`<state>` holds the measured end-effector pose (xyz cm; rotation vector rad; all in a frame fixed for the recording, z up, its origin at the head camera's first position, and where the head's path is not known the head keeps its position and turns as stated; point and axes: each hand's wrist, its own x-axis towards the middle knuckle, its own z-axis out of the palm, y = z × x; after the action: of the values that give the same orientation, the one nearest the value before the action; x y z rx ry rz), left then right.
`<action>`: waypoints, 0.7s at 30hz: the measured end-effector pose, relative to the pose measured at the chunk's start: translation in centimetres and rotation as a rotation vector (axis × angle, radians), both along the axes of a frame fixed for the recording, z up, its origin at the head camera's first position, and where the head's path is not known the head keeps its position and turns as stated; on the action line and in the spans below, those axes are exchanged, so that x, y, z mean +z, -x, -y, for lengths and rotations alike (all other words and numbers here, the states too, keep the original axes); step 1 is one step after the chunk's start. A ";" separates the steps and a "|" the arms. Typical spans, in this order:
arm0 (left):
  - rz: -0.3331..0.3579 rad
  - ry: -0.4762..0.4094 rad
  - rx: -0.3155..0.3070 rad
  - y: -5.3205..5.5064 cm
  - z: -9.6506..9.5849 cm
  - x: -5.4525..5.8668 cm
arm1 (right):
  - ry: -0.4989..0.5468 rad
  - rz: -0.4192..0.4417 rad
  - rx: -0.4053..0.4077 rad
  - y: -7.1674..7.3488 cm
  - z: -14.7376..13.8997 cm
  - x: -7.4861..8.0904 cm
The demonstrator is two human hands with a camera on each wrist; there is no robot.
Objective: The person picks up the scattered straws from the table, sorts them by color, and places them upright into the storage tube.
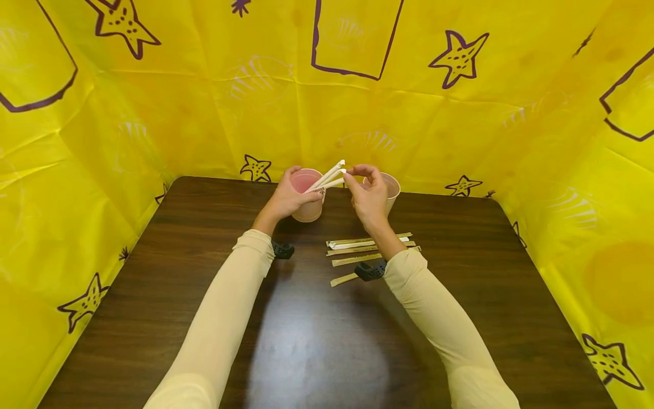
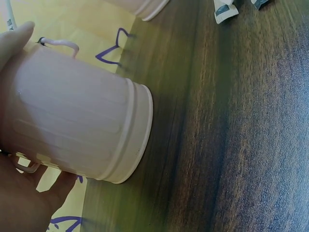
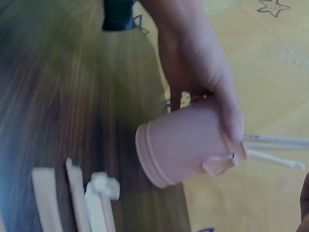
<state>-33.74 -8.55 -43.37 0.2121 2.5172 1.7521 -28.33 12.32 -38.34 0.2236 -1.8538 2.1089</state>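
Note:
My left hand (image 1: 288, 196) grips a pink cup (image 1: 307, 211) with ribbed sides and small handles, close to the table's far edge. Several white paper-wrapped straws (image 1: 327, 177) stand in it, leaning right. Raised at the straws' upper ends is my right hand (image 1: 370, 196), thumb and forefinger close together; whether they pinch a straw I cannot tell. The right wrist view catches only a bit of that hand (image 3: 304, 208), beside a straw tip (image 3: 297, 165). In the left wrist view the cup (image 2: 72, 111) appears sideways, its base near the table.
A second pink cup (image 1: 393, 190) stands behind my right hand, partly hidden. Several wrapped straws (image 1: 357, 246), tan and white, lie on the dark wooden table (image 1: 214, 210) beneath my right wrist. Yellow sheeting (image 1: 204, 130) with starfish drawings surrounds the back and sides.

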 end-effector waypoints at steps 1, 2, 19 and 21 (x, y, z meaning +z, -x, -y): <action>0.000 0.000 -0.002 0.0 0.0 0.0 | -0.016 -0.003 -0.011 -0.1 -0.3 0.0; 0.000 0.001 -0.003 0.1 -0.1 0.0 | -0.041 -0.007 -0.024 -0.3 -0.7 -0.1; 0.005 -0.006 0.003 -0.1 -0.1 0.1 | -0.596 0.118 0.052 -4.6 -5.3 -4.9; 0.006 -0.005 0.004 -0.1 0.0 0.1 | -0.692 0.123 0.057 -4.8 -5.5 -5.4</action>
<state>-33.63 -8.51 -43.23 0.2024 2.5108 1.7582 -23.53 17.84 -43.77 0.3072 -2.6175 1.4555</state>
